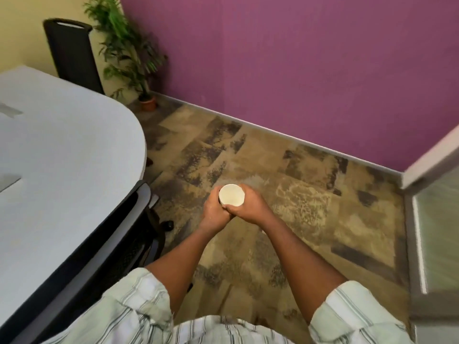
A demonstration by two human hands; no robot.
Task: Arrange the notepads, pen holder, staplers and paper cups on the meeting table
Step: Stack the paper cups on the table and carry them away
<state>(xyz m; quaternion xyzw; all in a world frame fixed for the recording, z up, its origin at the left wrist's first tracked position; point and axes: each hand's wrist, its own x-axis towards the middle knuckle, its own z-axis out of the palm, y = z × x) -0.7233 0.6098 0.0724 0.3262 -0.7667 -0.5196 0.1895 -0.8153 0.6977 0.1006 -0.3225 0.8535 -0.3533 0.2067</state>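
A white paper cup [231, 194], seen from above with its mouth up, is held in front of me over the carpet. My left hand [214, 211] wraps its left side and my right hand [249, 206] wraps its right side, fingers overlapping below the cup. The grey meeting table [62, 155] lies to the left, apart from the cup. No notepads, pen holder or staplers are visible.
A black office chair [129, 234] is tucked under the table's near edge, another chair back [72, 50] stands at the far end. A potted plant [131, 53] fills the corner by the purple wall [298, 70]. A glass door frame [427, 219] is at the right.
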